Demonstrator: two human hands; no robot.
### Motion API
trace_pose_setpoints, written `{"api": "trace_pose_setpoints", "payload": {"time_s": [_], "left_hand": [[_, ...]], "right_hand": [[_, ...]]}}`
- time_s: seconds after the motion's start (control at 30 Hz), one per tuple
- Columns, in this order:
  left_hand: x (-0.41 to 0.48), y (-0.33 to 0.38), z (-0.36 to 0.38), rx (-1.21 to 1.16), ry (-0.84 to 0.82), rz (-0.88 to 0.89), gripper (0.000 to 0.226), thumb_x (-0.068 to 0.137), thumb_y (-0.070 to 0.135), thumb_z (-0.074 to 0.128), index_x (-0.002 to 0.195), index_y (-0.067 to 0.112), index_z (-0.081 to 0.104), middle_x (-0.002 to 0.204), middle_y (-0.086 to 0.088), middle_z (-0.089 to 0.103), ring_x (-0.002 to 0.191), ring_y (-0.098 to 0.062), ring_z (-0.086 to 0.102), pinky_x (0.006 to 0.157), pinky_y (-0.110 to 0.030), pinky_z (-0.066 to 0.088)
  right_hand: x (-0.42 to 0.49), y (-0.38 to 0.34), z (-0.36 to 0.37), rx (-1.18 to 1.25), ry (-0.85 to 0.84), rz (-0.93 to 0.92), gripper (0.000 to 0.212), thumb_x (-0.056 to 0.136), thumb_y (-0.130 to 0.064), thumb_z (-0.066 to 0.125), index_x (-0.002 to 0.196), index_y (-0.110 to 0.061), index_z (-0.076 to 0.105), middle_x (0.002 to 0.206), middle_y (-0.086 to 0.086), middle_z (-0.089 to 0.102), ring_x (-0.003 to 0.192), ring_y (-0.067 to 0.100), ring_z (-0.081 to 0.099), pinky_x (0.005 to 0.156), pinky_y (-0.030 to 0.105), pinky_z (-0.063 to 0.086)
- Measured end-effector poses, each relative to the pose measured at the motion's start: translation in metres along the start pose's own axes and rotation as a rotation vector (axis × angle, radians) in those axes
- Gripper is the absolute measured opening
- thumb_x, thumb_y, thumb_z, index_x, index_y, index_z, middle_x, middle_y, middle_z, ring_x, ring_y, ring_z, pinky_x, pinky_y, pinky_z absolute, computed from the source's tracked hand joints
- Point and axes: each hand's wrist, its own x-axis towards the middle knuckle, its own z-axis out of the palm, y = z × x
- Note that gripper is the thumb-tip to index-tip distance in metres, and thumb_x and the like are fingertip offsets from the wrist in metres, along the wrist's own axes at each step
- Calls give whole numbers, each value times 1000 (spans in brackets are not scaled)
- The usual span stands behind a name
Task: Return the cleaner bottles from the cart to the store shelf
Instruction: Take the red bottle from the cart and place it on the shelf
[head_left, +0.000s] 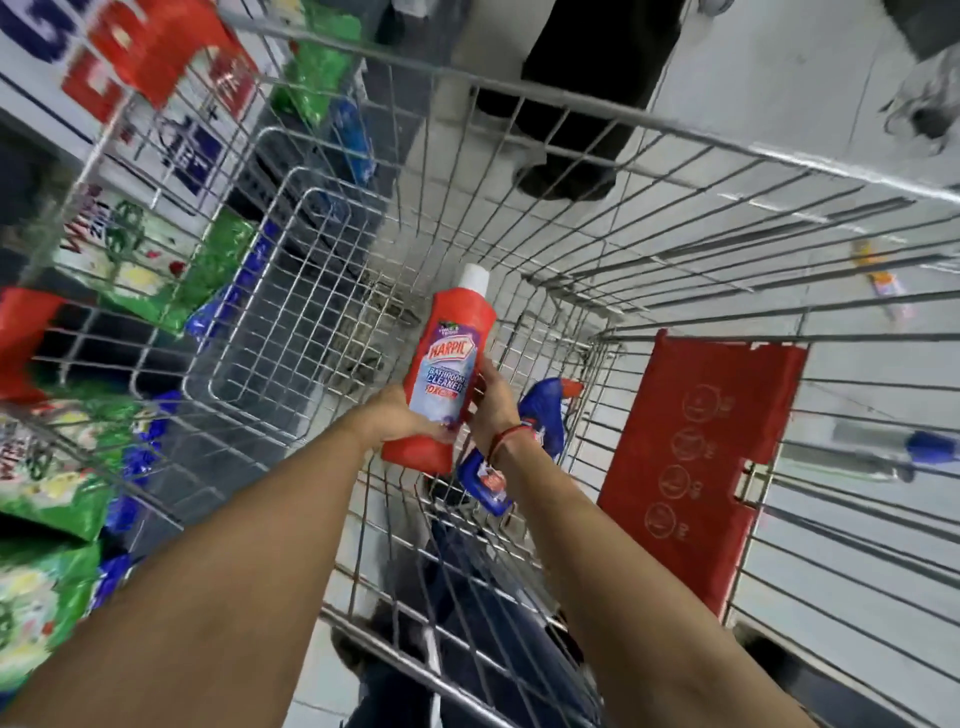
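While both hands grip the red cleaner bottle (448, 371) above the wire cart (597, 135), the step in hand looks like the lift-out: the bottle is clear of the cart floor, white cap pointing toward the cart's far end. The left hand (402, 418) cups it low on one side and the right hand (492, 395) is wrapped round the other side, so both are closed on it. Its label reads "Harpic" and "Bathroom Cleaner", with "10x" beneath. Two blue bottles (543, 415) lie on the cart floor near its right wall, just beside the red flap (696, 467); their labels are too blurred to read. Next, I judge, the bottle must swing over the cart's left rim to the shelf (31, 124), where green packets (171, 270) sit.
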Motion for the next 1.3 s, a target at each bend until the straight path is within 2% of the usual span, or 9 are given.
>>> {"api": "trace_pose_setpoints", "payload": {"time_s": [0.23,0.37,0.53,0.63,0.83,0.9,1.0,1.13,1.3], "left_hand": [[-96,52,-26,-209,119,160,57,55,17,86,103,22,58,99,1,68,86,-14,64,97,-42,50],[-159,48,-46,-297,301,317,108,19,65,83,112,17,59,107,-5,70,94,-18,67,91,-40,53],[-237,32,-68,-441,534,488,100,30,53,83,118,15,55,109,-2,69,96,-18,66,72,-19,55],[-281,9,-82,-491,669,569,90,28,61,83,107,26,59,106,1,70,95,-18,67,79,-27,56],[-374,-64,-94,-568,932,636,67,46,35,85,105,21,58,98,7,69,78,4,66,67,-10,52],[-403,-97,-92,-621,1045,619,65,40,41,87,96,24,57,95,3,69,76,2,66,71,-16,54],[-442,-145,-85,-711,1181,611,78,36,46,86,103,19,58,104,-7,71,91,-21,68,83,-37,55],[-499,-215,-68,-811,1393,586,63,46,19,86,104,23,59,92,11,76,84,-7,69,77,-23,56],[-555,-293,-55,-893,1605,505,68,44,27,86,106,19,59,105,-9,72,93,-23,68,86,-42,56]], "right_hand": [[-72,-48,34,-315,-241,-312,19,95,-19,42,110,-11,50,87,0,59,73,12,55,59,21,49],[-130,-58,68,-379,-382,-495,27,95,-17,42,118,-5,49,91,-2,61,75,6,59,63,18,53],[-197,-53,124,-409,-576,-658,26,94,-13,43,116,-2,49,95,1,64,76,1,64,67,17,54],[-234,-36,160,-450,-671,-712,32,93,-12,46,121,2,47,105,10,62,91,16,61,75,19,55],[-308,36,225,-584,-864,-767,31,86,-17,52,114,-6,52,97,-1,67,88,6,62,82,24,53],[-333,67,241,-631,-928,-767,29,80,-26,58,107,-15,57,101,5,66,95,15,60,92,36,48],[-363,117,261,-663,-1075,-742,23,87,-9,53,110,-10,56,99,-1,66,85,-2,63,85,21,51],[-413,194,285,-809,-1301,-726,25,88,-6,51,100,-26,58,96,-12,69,87,-4,61,83,17,51],[-456,281,311,-948,-1526,-708,33,90,1,46,123,-5,45,106,2,61,88,-9,60,85,12,50]]}}
